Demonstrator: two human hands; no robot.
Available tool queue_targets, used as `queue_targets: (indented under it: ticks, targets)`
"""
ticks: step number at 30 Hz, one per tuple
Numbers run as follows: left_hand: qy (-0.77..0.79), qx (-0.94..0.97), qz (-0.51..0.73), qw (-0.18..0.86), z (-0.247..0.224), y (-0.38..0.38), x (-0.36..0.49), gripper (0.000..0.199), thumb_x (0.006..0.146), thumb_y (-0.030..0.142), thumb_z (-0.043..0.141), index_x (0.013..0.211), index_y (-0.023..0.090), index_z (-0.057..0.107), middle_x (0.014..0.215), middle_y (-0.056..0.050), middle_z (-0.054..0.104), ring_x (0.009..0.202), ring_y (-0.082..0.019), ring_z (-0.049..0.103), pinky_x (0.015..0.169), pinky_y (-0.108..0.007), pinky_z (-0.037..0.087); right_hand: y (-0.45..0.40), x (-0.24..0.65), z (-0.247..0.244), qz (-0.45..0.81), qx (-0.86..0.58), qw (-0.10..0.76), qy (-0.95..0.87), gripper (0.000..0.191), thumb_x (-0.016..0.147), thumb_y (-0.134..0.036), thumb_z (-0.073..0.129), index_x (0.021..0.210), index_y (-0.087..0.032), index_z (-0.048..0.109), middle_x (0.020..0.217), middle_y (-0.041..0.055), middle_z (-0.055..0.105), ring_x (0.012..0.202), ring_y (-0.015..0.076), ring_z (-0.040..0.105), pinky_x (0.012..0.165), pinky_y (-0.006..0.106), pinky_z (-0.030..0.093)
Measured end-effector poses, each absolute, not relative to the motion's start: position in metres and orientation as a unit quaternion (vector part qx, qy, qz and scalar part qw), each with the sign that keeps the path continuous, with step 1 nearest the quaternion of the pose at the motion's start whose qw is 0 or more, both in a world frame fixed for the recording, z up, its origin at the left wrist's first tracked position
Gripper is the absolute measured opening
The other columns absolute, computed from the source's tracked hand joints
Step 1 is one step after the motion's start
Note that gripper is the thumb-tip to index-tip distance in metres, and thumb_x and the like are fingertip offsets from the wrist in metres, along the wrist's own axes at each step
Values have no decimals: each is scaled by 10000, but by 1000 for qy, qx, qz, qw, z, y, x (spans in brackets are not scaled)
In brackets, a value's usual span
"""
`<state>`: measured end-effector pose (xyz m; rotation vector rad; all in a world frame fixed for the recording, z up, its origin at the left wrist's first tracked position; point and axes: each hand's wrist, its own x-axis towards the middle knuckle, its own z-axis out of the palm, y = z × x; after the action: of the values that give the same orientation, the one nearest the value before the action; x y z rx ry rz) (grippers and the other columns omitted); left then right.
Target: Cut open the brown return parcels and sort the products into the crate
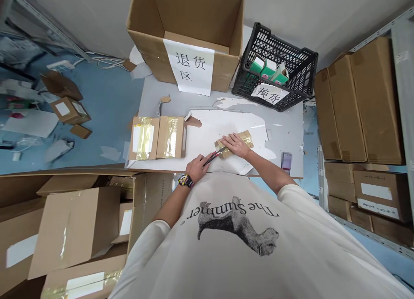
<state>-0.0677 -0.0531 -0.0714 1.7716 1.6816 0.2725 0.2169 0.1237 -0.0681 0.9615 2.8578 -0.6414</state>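
Note:
My left hand (196,169), with a watch on its wrist, is closed around a slim black-and-red knife (212,156) that looks like a box cutter. The knife's tip touches or nearly touches the near left side of a small cardboard box (247,138), which is wrapped in shiny tape. My right hand (237,145) lies flat across the top of this box, fingers stretched out, covering much of it. Underneath is a white sheet (207,133) with torn edges. Two taped cardboard boxes (171,137) stand side by side to the left of my hands.
Behind the sheet stands a large open carton (221,73) with a paper sign. Beside it, a black crate (274,94) holds green-and-white packets (268,68). Cartons (69,230) fill the lower left; more sit on a shelf (371,234) at right. A small purple-white packet (286,162) lies near the table's edge.

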Motion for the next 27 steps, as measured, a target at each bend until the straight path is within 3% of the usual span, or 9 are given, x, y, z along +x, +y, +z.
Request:
queue_targets:
  ticks: [4,9,14,19,23,27]
  targets:
    - [636,691,102,326,-72,-55,-81,603,1159,405,567,1762,398,590,1261,-119,733,1110,-305,701,857,-366,543,123,217,-70,-212,311,30,926,622,1130,-244,510,1743,-266,611,1775,127,616,1628,401,558,1436,736,334]
    - [645,689,97,316,-72,-52,-83,599,1166,424,533,1760,380,599,1257,-131,736,1118,-314,694,843,-381,535,121,219,-73,-195,316,20,928,626,1150,-195,366,1716,-231,631,1740,114,652,1615,359,566,1438,670,362]
    - [623,716,94,300,-72,-41,-81,596,1166,419,539,1756,371,605,1264,-126,742,1125,-314,701,848,-388,539,120,218,-74,-181,307,26,934,623,1161,-243,444,1768,-250,584,1762,136,626,1621,377,554,1445,682,344]
    - [619,724,118,281,-72,-68,-109,586,1178,459,531,1756,388,597,1188,-110,759,1074,-297,728,804,-369,549,122,222,-75,-165,305,36,937,637,1217,-489,462,1805,-254,537,1829,135,548,1693,419,463,1451,701,281]
    - [643,677,219,284,-69,-100,-120,582,1184,492,537,1740,332,598,1120,-93,755,1014,-273,745,859,-354,575,121,241,-68,-177,348,59,919,912,1085,-791,645,1853,-343,446,1951,102,334,1783,537,234,1424,820,124]
    - [681,556,351,322,-74,-96,-98,586,1156,534,561,1653,227,607,1274,-134,765,1157,-308,739,999,-424,597,127,264,-58,-229,463,23,856,796,1139,-756,531,1812,-331,521,1924,108,394,1796,495,216,1433,800,65]
